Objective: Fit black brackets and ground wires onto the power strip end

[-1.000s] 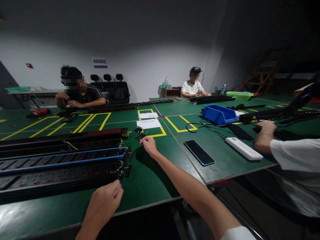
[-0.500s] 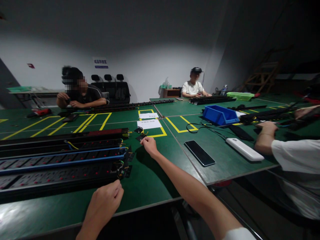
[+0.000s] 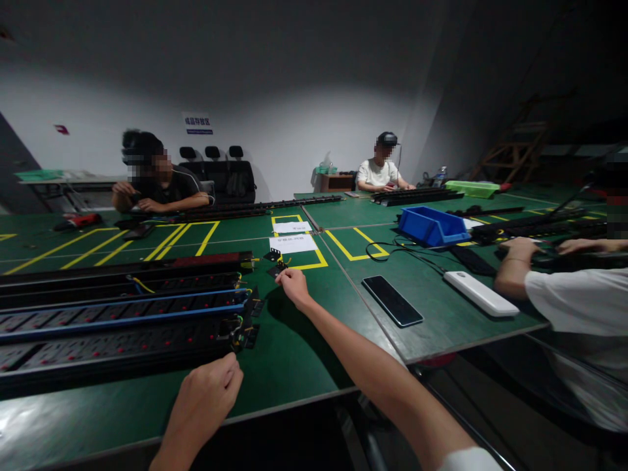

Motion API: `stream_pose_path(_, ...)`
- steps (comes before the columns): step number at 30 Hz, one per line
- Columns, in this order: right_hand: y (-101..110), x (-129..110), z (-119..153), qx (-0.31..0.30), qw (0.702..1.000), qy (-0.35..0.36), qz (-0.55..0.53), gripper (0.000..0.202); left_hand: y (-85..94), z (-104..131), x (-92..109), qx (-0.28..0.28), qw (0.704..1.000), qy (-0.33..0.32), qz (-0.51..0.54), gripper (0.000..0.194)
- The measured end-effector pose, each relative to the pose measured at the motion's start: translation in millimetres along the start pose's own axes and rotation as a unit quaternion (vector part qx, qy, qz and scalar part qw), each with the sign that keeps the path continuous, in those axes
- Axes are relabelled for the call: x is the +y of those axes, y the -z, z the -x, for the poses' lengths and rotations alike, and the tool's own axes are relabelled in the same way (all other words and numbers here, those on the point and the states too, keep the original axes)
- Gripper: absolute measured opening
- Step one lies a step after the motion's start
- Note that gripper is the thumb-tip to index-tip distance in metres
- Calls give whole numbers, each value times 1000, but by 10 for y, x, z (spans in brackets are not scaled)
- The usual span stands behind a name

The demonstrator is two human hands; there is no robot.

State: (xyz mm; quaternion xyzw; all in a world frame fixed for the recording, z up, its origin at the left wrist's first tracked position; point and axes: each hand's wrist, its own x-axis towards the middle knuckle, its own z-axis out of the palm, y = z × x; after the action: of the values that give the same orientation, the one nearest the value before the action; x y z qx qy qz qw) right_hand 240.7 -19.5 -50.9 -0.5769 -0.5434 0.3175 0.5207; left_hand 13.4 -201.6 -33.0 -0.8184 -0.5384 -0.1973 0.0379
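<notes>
1. The green table [image 3: 299, 366] spreads under everything; take my right hand [image 3: 293, 286] as the dial's centre.
2. Strips [image 3: 147, 340] lie side by side at nine o'clock, their wired ends pointing towards that hand.
3. Across the table are a person in black [image 3: 167, 188] at ten o'clock and a person in white [image 3: 377, 173] at one. Another person's white sleeve [image 3: 579, 294] comes in at three.
4. The blue bin [image 3: 432, 226] stands at two o'clock.
5. Two sheets [image 3: 293, 244] lie at twelve.
6. My left hand [image 3: 210, 389], at seven o'clock, has its fingers curled in just beside the nearest strip's end. I cannot tell whether it grips anything or touches that strip.
7. A white power bank [image 3: 479, 293], with a cable at its far end, lies at three o'clock.
8. The phone [image 3: 392, 299] lies at three too, closer in.
9. The bracket [image 3: 277, 270] is at half past ten, right at my right fingertips, which are pinched on its edge; a second bracket [image 3: 273, 254] sits just beyond, near the front sheet.
</notes>
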Motion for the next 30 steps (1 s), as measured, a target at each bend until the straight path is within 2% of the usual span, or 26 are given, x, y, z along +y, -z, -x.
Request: stream_pose_path(30,5,-15,3,0,1000,5,-4,27,25,-4,30,-7,1000,10,7,30)
